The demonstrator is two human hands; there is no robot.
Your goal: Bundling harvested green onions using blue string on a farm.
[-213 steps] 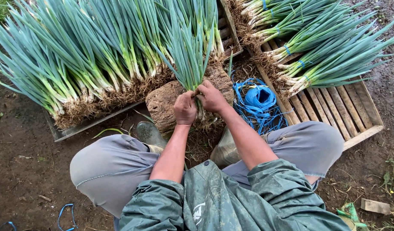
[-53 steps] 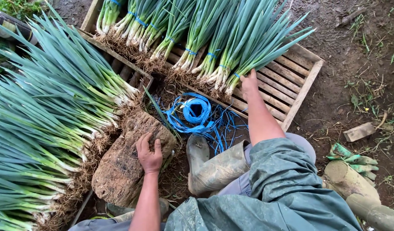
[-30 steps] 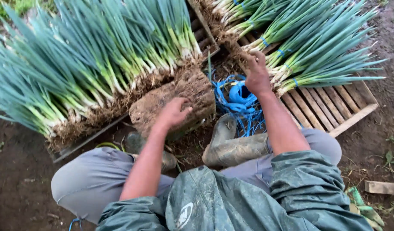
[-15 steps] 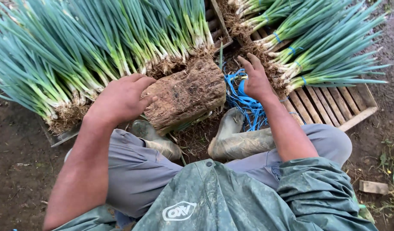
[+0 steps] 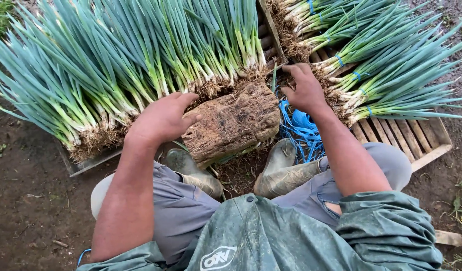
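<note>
Wooden log (image 5: pixel 233 123) unchanged between the boots; left hand (image 5: pixel 160 119), on it a second ago, now hovers empty and half-open by its left end, while right hand (image 5: pixel 306 90) spreads loosely above blue twine (image 5: pixel 299 128) at its right.

Two hands (image 5: pixel 163 119), two boots (image 5: pixel 281 173) (muddy), one log (image 5: pixel 233 123)

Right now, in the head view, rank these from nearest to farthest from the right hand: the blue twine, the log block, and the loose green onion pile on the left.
1. Blue twine, just under the right hand.
2. Log block, to its left, centre.
3. Loose green onion pile, far left, beyond the log.
</note>
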